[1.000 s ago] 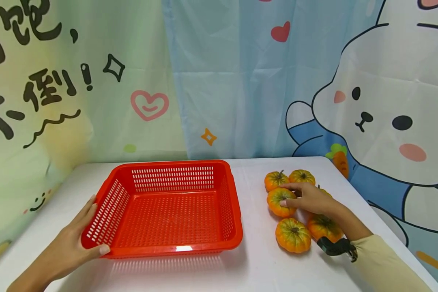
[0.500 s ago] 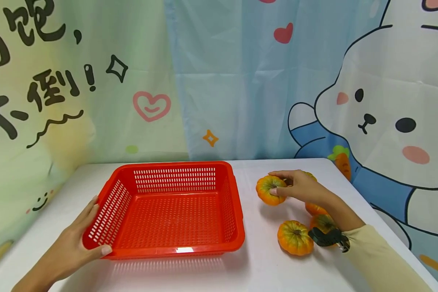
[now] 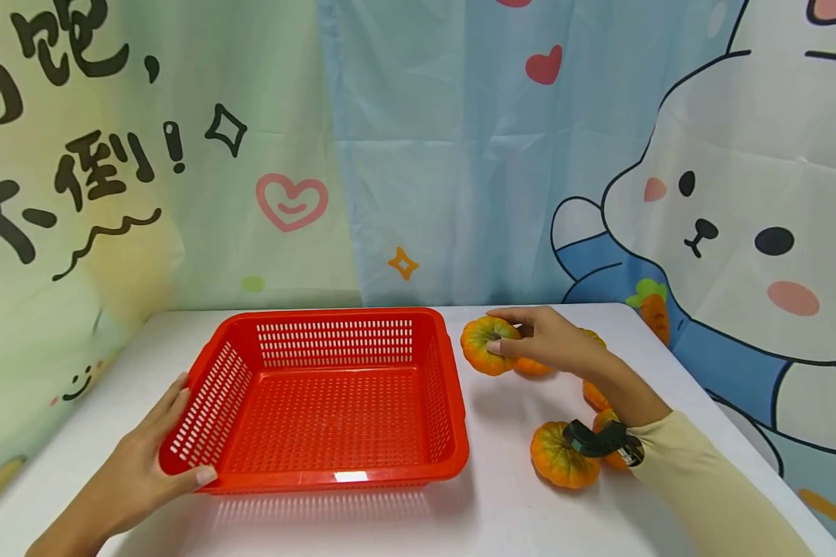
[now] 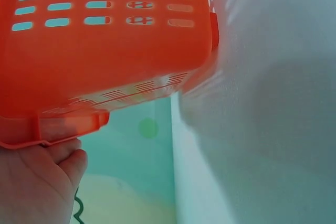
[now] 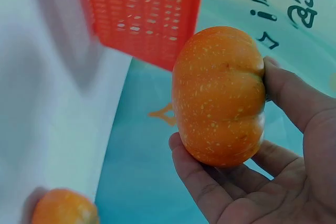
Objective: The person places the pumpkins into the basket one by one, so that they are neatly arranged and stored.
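A small orange-and-green pumpkin (image 3: pixel 483 346) is pinched between the thumb and fingers of my right hand (image 3: pixel 556 339), raised just off the right rim of a red plastic basket (image 3: pixel 334 418). In the right wrist view the same pumpkin (image 5: pixel 218 98) shows its smooth, speckled underside, the fingers (image 5: pixel 202 182) beneath it. At the basket's left end my left hand (image 3: pixel 135 456) grips the rim, thumb on the near corner and fingers along the outer side. The left wrist view has that hand (image 4: pixel 39 182) against the basket's rim. Nothing lies inside the basket.
Several more pumpkins stand on the white table (image 3: pixel 501 503) to the right, one pumpkin (image 3: pixel 560 456) nearest the front and others partly behind the right arm. A printed curtain (image 3: pixel 418 155) hangs behind the table.
My right hand has lifted the pumpkin out of the group and carried it left and up toward the basket. The left hand stays on the rim.
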Motion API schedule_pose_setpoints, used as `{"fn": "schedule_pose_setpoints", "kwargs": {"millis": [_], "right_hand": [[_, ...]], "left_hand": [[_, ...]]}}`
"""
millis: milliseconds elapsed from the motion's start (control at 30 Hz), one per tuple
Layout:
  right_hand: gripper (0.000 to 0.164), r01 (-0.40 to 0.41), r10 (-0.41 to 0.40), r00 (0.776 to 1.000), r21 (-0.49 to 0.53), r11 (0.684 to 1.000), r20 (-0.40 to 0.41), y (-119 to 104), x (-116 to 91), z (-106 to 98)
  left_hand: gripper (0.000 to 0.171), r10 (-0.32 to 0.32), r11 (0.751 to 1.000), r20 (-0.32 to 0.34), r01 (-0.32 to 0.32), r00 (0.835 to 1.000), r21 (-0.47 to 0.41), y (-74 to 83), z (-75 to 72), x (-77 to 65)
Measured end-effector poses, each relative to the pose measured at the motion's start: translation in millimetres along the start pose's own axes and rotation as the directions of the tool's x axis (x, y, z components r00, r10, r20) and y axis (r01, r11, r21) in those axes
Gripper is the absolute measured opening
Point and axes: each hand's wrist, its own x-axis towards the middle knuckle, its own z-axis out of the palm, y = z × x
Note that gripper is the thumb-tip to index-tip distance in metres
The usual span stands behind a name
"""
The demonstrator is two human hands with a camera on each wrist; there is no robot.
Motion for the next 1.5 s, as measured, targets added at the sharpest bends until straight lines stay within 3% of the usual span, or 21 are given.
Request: {"fn": "schedule_pose_setpoints", "kwargs": {"millis": [267, 533, 800, 1133, 1500], "right_hand": [[0.065, 0.047, -0.047, 0.999, 0.022, 0.999, 0.005, -24.2, 8.9, 7.5], [0.057, 0.189, -0.191, 0.980, 0.033, 0.981, 0.052, -44.1, 17.6, 18.3], [0.057, 0.191, -0.198, 0.973, 0.071, 0.979, 0.115, -67.9, 28.8, 34.1], [0.053, 0.314, -0.330, 0.922, 0.105, 0.943, 0.203, -100.7, 50.1, 61.3], [0.054, 0.343, -0.379, 0.888, 0.176, 0.923, 0.260, -125.2, 70.2, 87.5]], "left_hand": [[0.105, 0.025, 1.000, -0.027, -0.025, 0.999, -0.010, 0.7, -1.1, -2.5], [0.105, 0.011, 1.000, -0.025, -0.011, 1.000, -0.008, 2.5, 1.7, -0.3], [0.104, 0.021, 1.000, -0.031, -0.021, 0.999, -0.010, 1.8, 2.8, -1.1], [0.105, 0.027, 1.000, -0.031, -0.027, 0.999, -0.010, 2.2, 2.9, -0.4], [0.103, -0.027, 1.000, 0.001, 0.027, 1.000, 0.004, 2.7, 1.0, 0.8]]}}
